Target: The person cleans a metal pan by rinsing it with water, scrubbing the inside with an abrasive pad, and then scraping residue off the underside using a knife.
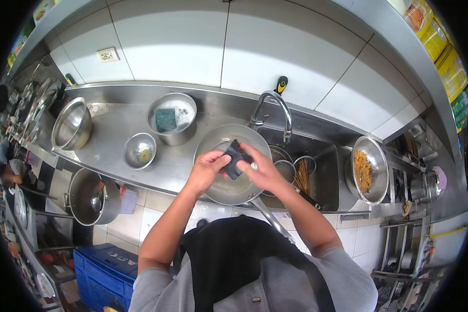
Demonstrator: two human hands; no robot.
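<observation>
Pad [236, 162], dark and roughly rectangular, is held up above the inside of a wide metal pan [207, 143], with both hands on it. The left hand [209, 167] pinches its left side, thumb on the near face, and the right hand [262, 170] grips the other side with bent fingers; whether the pad touches the pan cannot be told. The pan lies by the front edge of the counter [109, 122], next to the left edge of the sink [325, 179], and its long handle [271, 217] reaches out past that front edge toward the person. Left of the pan, near the counter's back edge, a pot [179, 137] holds suds and a green sponge [166, 119]. A small bowl [140, 165] sits closer to the front edge, and a larger bowl [82, 136] stands near the counter's left end. A curved tap [288, 120] rises at the sink's back edge. Inside the sink, chopsticks [301, 178] stand in a round container beside some metal vessels partly hidden by the right arm. Beyond the sink's right edge, another bowl [380, 176] contains orange-brown crumbly food [364, 170].
</observation>
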